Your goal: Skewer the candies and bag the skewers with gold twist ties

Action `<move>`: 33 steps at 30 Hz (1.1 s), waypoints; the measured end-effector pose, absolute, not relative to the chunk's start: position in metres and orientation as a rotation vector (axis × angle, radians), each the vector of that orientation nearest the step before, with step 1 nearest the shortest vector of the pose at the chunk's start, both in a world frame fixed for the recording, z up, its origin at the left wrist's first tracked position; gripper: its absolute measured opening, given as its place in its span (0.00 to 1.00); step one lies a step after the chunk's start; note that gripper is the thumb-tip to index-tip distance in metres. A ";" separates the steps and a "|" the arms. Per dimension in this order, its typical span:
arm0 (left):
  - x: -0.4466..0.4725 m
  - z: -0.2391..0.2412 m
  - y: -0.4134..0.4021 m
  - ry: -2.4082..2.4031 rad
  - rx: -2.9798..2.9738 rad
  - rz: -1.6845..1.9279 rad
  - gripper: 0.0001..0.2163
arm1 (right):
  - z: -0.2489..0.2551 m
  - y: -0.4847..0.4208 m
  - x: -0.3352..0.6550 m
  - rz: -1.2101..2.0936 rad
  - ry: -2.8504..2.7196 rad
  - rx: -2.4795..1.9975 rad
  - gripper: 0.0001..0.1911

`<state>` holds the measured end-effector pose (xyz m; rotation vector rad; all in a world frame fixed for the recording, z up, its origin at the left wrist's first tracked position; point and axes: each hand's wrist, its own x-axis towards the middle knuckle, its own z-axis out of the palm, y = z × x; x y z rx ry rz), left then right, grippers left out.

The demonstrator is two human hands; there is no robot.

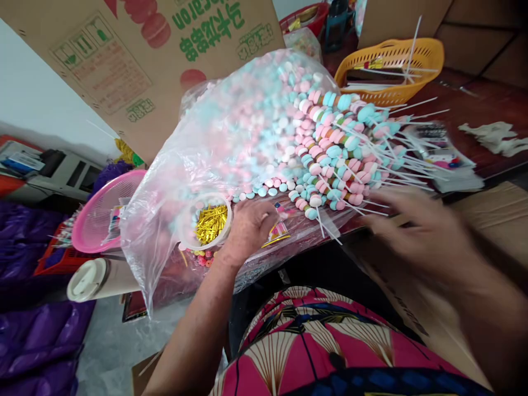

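A big clear plastic bag (231, 126) full of pink, blue and white marshmallow candies lies on the table. A pile of candy skewers (342, 154) on white sticks rests against it. My left hand (247, 228) rests on the plastic next to a small bowl of gold twist ties (210, 223), fingers curled near a small wrapped piece (278, 231). My right hand (416, 225) is blurred by motion, close to the stick ends of the skewers; its fingers look stretched out with nothing in them.
A cardboard box (136, 60) leans behind the bag. A pink basket (99, 214) and a white-lidded cup (88, 280) are at left, an orange basket (391, 66) with sticks at the back right. Printed packets (445, 159) lie at right. A cardboard sheet (490, 214) sits under my right arm.
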<state>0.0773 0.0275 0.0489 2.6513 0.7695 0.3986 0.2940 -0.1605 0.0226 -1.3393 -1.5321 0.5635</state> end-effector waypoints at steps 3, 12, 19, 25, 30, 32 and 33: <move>0.061 0.071 -0.001 0.574 2.660 0.336 0.07 | 0.029 -0.112 0.246 0.521 -1.645 -1.303 0.08; 0.025 0.035 -0.028 1.033 2.176 0.338 0.08 | 0.022 -0.091 0.211 0.656 -1.623 -1.352 0.06; 0.027 0.054 -0.013 0.887 2.207 0.206 0.08 | 0.031 -0.083 0.211 0.612 -1.761 -1.235 0.08; 0.038 0.038 -0.031 1.081 2.221 0.453 0.07 | 0.016 -0.081 0.202 0.577 -1.668 -1.403 0.16; 0.029 0.037 -0.025 0.885 2.139 0.355 0.10 | 0.026 -0.074 0.208 0.666 -1.619 -1.438 0.18; 0.022 0.042 -0.017 0.836 2.167 0.290 0.12 | 0.032 -0.071 0.211 0.737 -1.673 -1.357 0.10; 0.019 0.044 -0.013 0.812 2.193 0.246 0.13 | 0.034 -0.070 0.211 0.759 -1.726 -1.308 0.06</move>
